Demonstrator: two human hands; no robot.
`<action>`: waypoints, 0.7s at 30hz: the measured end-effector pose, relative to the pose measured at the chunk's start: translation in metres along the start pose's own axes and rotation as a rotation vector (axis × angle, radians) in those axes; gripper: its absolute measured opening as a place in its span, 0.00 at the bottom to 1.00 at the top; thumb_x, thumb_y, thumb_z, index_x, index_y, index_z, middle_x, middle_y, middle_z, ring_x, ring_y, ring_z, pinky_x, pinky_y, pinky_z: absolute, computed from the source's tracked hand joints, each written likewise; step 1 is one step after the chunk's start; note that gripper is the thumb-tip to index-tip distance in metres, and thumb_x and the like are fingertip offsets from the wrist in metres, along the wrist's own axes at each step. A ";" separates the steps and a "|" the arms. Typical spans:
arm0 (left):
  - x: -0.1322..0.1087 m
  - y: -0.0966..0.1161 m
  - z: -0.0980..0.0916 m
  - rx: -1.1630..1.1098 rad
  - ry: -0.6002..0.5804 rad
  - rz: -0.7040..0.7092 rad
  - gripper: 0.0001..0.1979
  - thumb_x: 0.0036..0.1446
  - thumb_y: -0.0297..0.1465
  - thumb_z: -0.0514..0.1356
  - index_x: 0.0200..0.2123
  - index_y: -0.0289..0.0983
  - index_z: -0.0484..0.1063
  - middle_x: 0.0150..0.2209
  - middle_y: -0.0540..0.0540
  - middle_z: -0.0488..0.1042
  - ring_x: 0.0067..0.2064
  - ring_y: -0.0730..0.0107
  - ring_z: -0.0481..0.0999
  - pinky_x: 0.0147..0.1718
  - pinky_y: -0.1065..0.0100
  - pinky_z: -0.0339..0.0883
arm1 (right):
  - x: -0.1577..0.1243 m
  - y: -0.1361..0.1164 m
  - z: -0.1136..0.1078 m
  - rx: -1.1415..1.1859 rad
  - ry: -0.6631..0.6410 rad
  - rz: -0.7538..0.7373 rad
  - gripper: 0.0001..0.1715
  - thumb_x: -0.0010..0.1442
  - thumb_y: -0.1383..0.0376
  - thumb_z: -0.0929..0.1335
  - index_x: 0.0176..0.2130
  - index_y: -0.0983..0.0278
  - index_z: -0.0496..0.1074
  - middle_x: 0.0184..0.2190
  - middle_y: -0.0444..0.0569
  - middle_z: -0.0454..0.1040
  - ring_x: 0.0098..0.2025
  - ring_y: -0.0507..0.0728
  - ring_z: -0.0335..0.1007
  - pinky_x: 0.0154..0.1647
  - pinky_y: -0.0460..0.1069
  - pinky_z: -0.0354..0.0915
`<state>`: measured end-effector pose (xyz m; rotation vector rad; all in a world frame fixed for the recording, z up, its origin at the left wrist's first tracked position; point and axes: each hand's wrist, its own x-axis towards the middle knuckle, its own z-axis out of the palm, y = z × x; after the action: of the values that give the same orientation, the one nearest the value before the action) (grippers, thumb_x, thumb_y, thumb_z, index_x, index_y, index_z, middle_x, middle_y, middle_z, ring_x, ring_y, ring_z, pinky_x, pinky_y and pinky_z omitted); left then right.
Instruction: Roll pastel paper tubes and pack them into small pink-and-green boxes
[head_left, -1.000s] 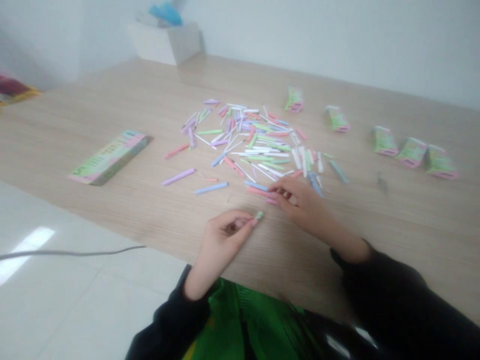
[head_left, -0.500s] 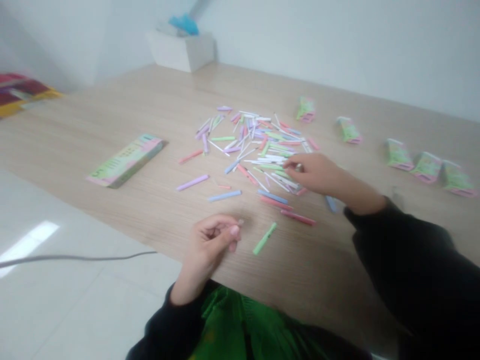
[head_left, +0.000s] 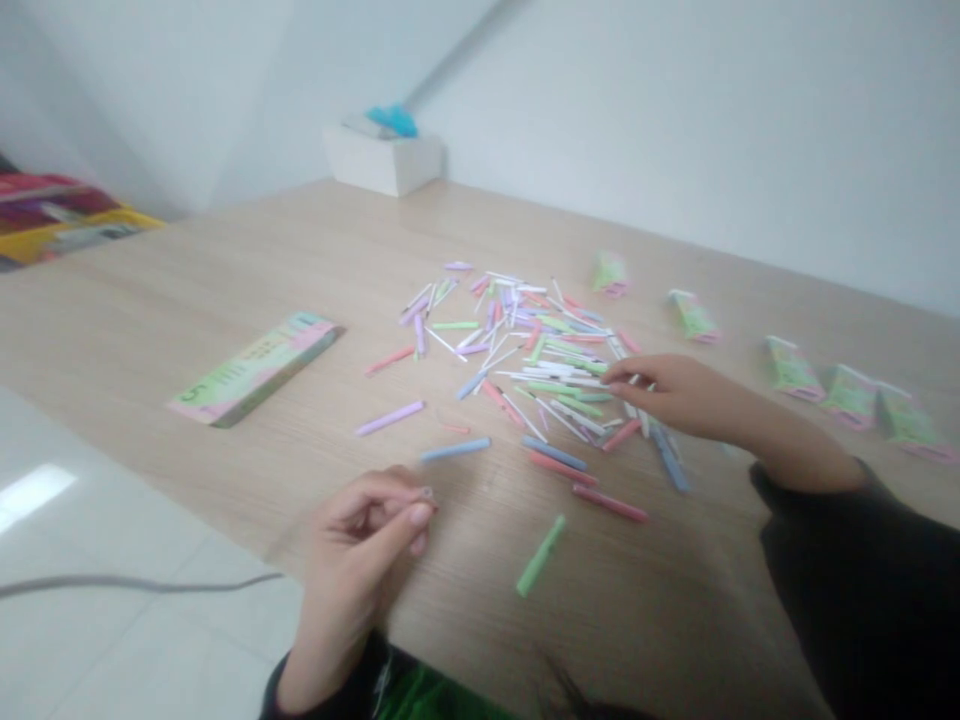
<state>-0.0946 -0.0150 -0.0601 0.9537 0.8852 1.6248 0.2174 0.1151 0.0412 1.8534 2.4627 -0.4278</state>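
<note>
Pile of coloured & white sticks (head_left: pixel 555 371) lies mid worktop (head_left: pixel 225 270), R hand (head_left: pixel 675 395) at its right edge w/ fingers curled, tips close tog., can't tell if gripping. L hand (head_left: pixel 364 545), near side, pinches a small item (head_left: pixel 428 493) betw. thumb & forefinger; loose green stick (head_left: pixel 541 556) to its right. Long printed box (head_left: pixel 259 370) sits left, five small pkgs (head_left: pixel 793 368) far right, white box (head_left: pixel 364 160) far left.

Left hand (head_left: pixel 367 532) pinched, thumb uppermost; right arm (head_left: pixel 757 430) outstretched, fingers (head_left: pixel 616 374) bent.
</note>
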 end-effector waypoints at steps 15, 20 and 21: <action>0.000 0.000 -0.011 0.063 0.017 -0.201 0.13 0.58 0.34 0.71 0.47 0.45 0.85 0.27 0.48 0.77 0.25 0.75 0.75 0.26 0.75 0.70 | 0.096 -0.067 -0.001 0.033 -0.039 -0.429 0.17 0.66 0.69 0.63 0.47 0.64 0.79 0.41 0.51 0.83 0.40 0.56 0.76 0.41 0.49 0.65; 0.004 -0.003 -0.013 0.106 0.014 -0.285 0.09 0.60 0.38 0.69 0.40 0.41 0.85 0.27 0.47 0.78 0.27 0.75 0.74 0.28 0.75 0.67 | 0.154 -0.130 0.024 -0.041 -0.038 -0.698 0.21 0.63 0.78 0.62 0.49 0.68 0.78 0.51 0.56 0.79 0.52 0.58 0.73 0.54 0.49 0.63; 0.004 -0.004 -0.013 0.110 0.008 -0.310 0.10 0.60 0.39 0.69 0.40 0.41 0.85 0.26 0.48 0.77 0.27 0.75 0.74 0.28 0.75 0.66 | 0.166 -0.140 0.028 -0.062 -0.036 -0.729 0.21 0.63 0.79 0.62 0.49 0.68 0.78 0.53 0.57 0.78 0.54 0.58 0.72 0.56 0.50 0.62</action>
<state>-0.1058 -0.0116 -0.0686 0.8383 1.0800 1.3277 0.0323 0.2287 0.0110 0.8535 3.0058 -0.3790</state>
